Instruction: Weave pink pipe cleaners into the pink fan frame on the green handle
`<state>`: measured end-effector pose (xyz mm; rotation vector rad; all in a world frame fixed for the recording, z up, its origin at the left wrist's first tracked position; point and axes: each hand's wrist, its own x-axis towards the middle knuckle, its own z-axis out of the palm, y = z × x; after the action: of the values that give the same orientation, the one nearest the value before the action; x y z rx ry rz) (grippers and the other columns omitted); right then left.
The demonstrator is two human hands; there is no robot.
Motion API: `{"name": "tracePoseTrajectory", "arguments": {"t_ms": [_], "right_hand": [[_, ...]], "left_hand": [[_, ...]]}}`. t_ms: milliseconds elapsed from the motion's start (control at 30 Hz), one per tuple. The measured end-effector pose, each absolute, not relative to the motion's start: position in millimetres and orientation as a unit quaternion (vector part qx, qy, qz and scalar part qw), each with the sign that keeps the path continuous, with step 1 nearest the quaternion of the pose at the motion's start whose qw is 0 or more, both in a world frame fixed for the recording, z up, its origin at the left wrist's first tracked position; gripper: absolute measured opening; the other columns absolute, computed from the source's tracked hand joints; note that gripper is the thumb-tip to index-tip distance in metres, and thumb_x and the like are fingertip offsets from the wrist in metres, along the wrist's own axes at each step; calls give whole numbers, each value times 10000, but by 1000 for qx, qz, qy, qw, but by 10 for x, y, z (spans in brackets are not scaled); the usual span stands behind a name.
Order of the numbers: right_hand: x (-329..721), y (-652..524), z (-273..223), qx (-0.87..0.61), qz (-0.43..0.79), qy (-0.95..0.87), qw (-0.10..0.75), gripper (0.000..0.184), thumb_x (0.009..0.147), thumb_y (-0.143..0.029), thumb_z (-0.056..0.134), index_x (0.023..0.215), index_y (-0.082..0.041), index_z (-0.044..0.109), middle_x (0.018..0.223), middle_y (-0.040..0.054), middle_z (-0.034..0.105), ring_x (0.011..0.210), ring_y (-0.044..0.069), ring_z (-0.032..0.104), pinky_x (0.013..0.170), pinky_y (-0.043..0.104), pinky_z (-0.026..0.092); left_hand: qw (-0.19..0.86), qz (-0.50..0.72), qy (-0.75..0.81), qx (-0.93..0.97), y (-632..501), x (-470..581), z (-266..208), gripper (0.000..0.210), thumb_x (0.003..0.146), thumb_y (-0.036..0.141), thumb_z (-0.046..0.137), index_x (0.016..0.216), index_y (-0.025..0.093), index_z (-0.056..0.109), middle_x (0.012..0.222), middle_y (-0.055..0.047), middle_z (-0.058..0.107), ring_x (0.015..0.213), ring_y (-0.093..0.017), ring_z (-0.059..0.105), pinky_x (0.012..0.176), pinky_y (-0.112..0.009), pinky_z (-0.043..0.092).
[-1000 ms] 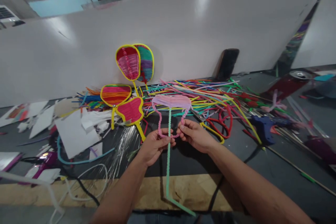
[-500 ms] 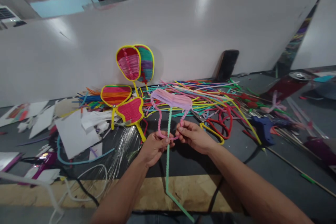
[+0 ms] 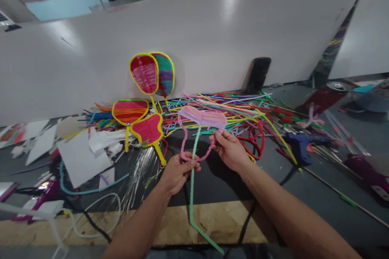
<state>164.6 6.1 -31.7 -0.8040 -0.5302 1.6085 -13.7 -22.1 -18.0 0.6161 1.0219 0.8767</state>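
Note:
A fan-shaped pipe cleaner piece hangs between my hands. Its upper part [image 3: 203,116] is packed with lilac and pink pipe cleaners, and a twisted pink pipe cleaner frame [image 3: 183,139] loops below. Down the middle runs a mint green pipe cleaner stem [image 3: 191,198], bent near its lower end. My left hand [image 3: 178,172] is closed, pinching the bottom of the frame where the stem crosses it. Higher up on the right, my right hand [image 3: 231,150] pinches the side of the pink frame between thumb and fingers, just under the filled part.
Several yellow-edged pipe cleaner fans [image 3: 147,129] stand at left centre. Behind my hands lies a heap of loose pipe cleaners [image 3: 243,109], with red-handled scissors [image 3: 258,141]. A phone [image 3: 258,75] leans on the white panel. To the right are a blue glue gun [image 3: 299,145] and a can [image 3: 326,96].
My right hand has moved up along the pink frame, from near the bottom to its right side. The lower loop looks rounder and wider. My left hand keeps its pinch.

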Motion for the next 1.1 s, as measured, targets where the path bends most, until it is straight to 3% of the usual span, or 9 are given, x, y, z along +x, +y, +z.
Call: {"name": "tracePoseTrajectory", "arguments": {"t_ms": [200, 367, 533, 767, 967, 1100], "right_hand": [[1801, 113, -226, -321, 698, -235, 595, 291, 636, -303, 756, 888, -252, 619, 840, -39, 683, 739, 119, 633, 681, 245, 507], [1944, 176, -249, -377, 650, -268, 604, 258, 608, -321, 784, 782, -178, 657, 721, -23, 652, 592, 92, 568, 535, 202, 471], [1948, 219, -325, -403, 628, -253, 615, 286, 526, -307, 824, 722, -174, 662, 663, -36, 626, 541, 72, 522, 510, 193, 444], [2130, 207, -220, -458, 538, -341, 620, 346, 641, -442, 739, 908, -232, 671, 872, 1, 674, 776, 134, 599, 700, 258, 464], [2254, 128, -85, -488, 567, -536, 392, 421, 680, -549, 661, 778, -140, 654, 640, -32, 558, 575, 97, 472, 546, 225, 350], [2214, 124, -88, -468, 580, -552, 375, 440, 642, -558, 682, 665, -134, 563, 560, -65, 431, 506, 63, 352, 476, 205, 229]], "left_hand": [[762, 335, 463, 303, -242, -171, -159, 331, 513, 247, 850, 717, 102, 633, 596, -17, 643, 553, -104, 611, 617, -235, 523], [777, 274, 460, 331, -298, -150, -171, 380, 466, 250, 865, 704, 93, 613, 593, -27, 644, 531, -119, 615, 574, -230, 497], [764, 298, 466, 334, -285, -125, -203, 392, 449, 231, 867, 698, 104, 591, 635, -15, 654, 529, -111, 616, 578, -224, 486], [783, 227, 439, 378, -268, -213, -185, 314, 501, 226, 832, 680, 98, 608, 600, -36, 656, 511, -122, 604, 556, -244, 480], [779, 187, 431, 415, -262, -244, -169, 271, 510, 225, 813, 661, 98, 626, 550, -28, 640, 485, -114, 581, 540, -239, 467], [770, 176, 422, 446, -263, -251, -216, 275, 509, 223, 817, 658, 107, 617, 571, -27, 648, 516, -124, 593, 551, -240, 467]]}}
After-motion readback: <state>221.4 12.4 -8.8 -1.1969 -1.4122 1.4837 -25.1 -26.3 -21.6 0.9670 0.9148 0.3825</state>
